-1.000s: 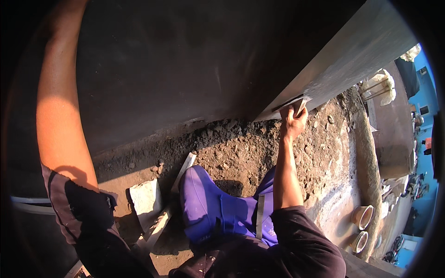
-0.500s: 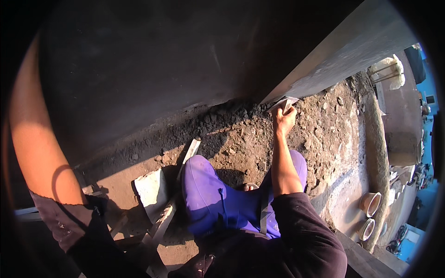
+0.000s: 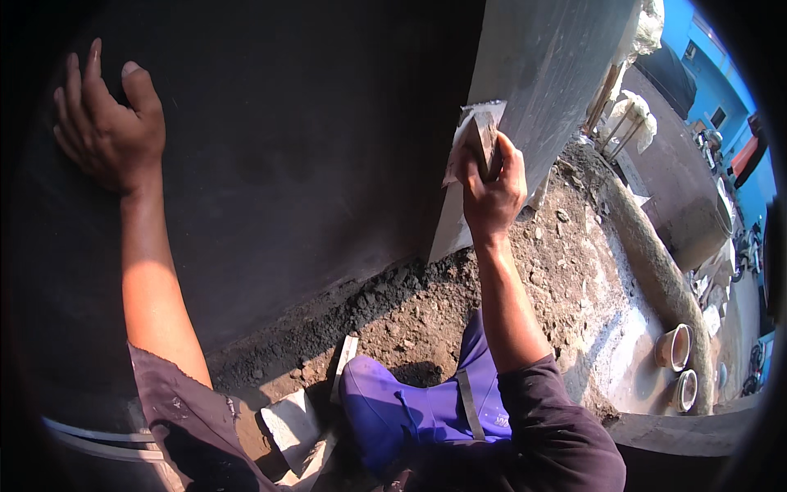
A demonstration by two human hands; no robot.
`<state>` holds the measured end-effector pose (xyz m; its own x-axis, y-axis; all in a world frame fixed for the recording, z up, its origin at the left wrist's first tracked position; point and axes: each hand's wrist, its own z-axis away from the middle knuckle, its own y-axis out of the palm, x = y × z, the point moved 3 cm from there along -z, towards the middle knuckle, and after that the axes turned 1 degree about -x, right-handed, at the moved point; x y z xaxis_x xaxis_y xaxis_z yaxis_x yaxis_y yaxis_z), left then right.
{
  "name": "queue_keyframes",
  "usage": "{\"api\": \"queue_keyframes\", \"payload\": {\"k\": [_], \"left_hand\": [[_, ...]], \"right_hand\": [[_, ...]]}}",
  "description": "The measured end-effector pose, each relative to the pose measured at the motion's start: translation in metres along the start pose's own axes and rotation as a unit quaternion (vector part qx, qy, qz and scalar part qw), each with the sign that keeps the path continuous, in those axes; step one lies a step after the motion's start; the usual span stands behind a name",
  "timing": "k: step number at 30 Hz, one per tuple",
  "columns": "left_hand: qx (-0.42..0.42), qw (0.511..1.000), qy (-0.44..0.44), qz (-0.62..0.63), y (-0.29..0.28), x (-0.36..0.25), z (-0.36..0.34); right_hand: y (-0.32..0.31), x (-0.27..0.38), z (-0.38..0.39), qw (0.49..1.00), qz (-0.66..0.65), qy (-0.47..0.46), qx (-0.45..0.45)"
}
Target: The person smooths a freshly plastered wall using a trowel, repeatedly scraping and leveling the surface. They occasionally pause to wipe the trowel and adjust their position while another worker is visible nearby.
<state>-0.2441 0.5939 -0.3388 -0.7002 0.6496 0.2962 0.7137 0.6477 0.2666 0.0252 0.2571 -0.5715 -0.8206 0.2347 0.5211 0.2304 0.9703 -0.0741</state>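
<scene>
My left hand (image 3: 111,127) is up at the far left, fingers spread, against the dark shaded wall (image 3: 303,156); whether the palm presses on it is hard to see. My right hand (image 3: 497,193) is closed around the handle of a plastering trowel (image 3: 485,129). Its pale, smeared blade is held at the wall's corner edge, where the dark face meets the sunlit grey face (image 3: 545,82). My fingers and the handle hide part of the blade.
Rubble and loose soil (image 3: 557,254) run along the wall's foot. Below me lie a white board (image 3: 293,426) and a wooden strip (image 3: 344,365). At right are two buckets (image 3: 674,348), a rough log-like curb (image 3: 652,246) and wrapped rods (image 3: 631,123).
My right hand has raised the trowel along the corner from the wall's base. The view has tilted up, and my left hand, out of sight before, now shows against the dark wall.
</scene>
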Motion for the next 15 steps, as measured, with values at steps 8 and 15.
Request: {"api": "queue_keyframes", "payload": {"k": [8,15], "left_hand": [[0.029,0.997,-0.059,-0.042,-0.026,-0.041,-0.025],[0.065,0.994,-0.054,-0.067,-0.028,-0.039,-0.021]], "right_hand": [[-0.007,0.112,-0.249,0.971,0.008,-0.178,-0.158],[-0.012,-0.048,0.070,0.989,-0.004,0.110,0.096]]}}
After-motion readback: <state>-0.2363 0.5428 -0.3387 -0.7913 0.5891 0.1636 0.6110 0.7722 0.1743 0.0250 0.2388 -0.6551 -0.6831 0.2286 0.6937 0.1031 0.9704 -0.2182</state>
